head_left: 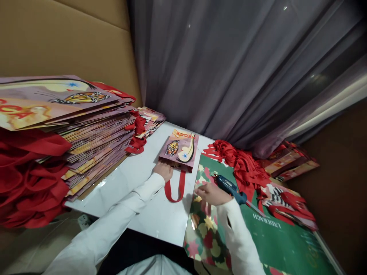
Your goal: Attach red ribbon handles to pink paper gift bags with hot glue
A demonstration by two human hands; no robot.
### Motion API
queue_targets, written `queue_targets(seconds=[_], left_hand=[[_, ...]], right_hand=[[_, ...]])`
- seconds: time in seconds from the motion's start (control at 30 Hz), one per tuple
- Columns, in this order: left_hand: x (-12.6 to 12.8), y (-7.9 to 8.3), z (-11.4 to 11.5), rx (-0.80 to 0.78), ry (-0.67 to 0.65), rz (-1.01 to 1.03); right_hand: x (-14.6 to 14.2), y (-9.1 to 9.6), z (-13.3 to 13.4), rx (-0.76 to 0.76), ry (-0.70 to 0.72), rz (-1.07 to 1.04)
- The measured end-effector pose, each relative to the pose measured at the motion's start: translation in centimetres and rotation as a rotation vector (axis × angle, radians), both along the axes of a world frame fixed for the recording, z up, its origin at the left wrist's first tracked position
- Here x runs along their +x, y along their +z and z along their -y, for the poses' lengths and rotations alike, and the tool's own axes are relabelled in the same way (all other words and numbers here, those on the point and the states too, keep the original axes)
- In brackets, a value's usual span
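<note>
A small pink paper gift bag [180,149] with a butterfly print lies flat on the white table [149,214], its red ribbon handle [174,189] looping toward me. My left hand [163,170] is closed on the bag's near left corner. My right hand [210,193] rests on a large green flowered bag [275,240], fingers curled, just left of a blue glue gun [229,187]. Whether it holds anything I cannot make out.
A tall stack of flat butterfly bags [74,126] with red handles fills the left. A heap of red ribbons [243,164] lies behind the glue gun, with more flat bags [289,160] at right. Grey curtain [243,65] hangs behind.
</note>
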State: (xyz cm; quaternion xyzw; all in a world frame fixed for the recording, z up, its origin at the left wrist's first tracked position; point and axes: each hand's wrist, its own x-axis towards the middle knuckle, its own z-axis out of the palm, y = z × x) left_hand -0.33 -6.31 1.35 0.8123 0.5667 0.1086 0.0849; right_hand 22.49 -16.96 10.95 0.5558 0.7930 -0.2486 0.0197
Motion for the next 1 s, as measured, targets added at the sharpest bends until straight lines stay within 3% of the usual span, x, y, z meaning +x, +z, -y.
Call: queue_targets(seconds=[0.1,0.23,0.33,0.4,0.43,0.5,0.53,0.63,0.77,0.9,1.0], left_hand=[[-0.3,-0.1,-0.5,0.000,-0.026,0.081],[-0.3,1.8,0.1,-0.023,-0.096,0.213],[1.1,4.8,3.0,-0.038,-0.221,0.335],[3.0,6.7,5.6,-0.049,-0.365,0.434],[4.1,7.3,6.8,-0.049,-0.521,0.580],[6.4,7.5,8.9,-0.051,-0.788,0.761],[7.4,7.1,9.6,-0.059,-0.836,0.826],[9.4,4.9,10.5,-0.198,-0.816,0.908],[9.4,2.5,10.4,-0.083,-0.775,0.787],[7.9,2.7,9.3,-0.103,-0.585,0.813],[7.7,3.5,8.2,-0.166,-0.387,0.911]], right_hand=[[1.6,0.9,1.3,-0.069,-0.061,-0.172],[1.2,-0.5,2.0,0.282,-0.227,0.014],[-0.5,-1.7,2.4,0.442,-0.068,0.039],[-1.6,-2.1,2.8,0.432,0.043,0.007],[-1.9,-2.1,3.1,0.412,0.055,0.018],[-2.1,-1.6,3.7,0.342,0.028,0.063],[-1.8,-1.3,4.0,0.294,0.007,0.072],[-0.2,0.3,5.3,0.180,-0.032,-0.075],[2.9,1.7,7.4,0.187,-0.103,-0.467],[5.7,1.4,8.8,0.328,-0.495,-0.929],[6.4,1.5,9.2,0.229,-0.667,-1.397]])
